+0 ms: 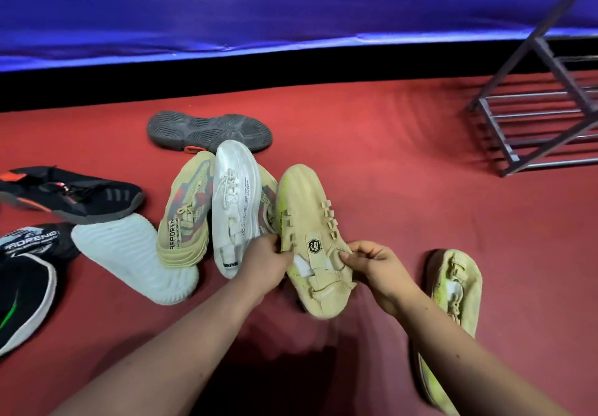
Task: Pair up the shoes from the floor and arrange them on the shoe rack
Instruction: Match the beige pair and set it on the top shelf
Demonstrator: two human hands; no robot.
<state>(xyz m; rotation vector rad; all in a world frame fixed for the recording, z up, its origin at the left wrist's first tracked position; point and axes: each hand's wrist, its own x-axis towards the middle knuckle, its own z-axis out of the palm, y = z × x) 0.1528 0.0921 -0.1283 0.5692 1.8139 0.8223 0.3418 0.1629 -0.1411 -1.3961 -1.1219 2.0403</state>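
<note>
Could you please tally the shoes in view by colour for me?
Pale yellow shoes: 2
White shoes: 2, one lying sole up
Tan mesh shoes: 2, one mostly hidden
Black or dark grey shoes: 4
Total: 10

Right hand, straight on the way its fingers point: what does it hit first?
The right hand points left into the beige shoe it pinches; beyond it comes the left hand on the shoe's other side, then probably the white laced shoe, depth unclear.
</note>
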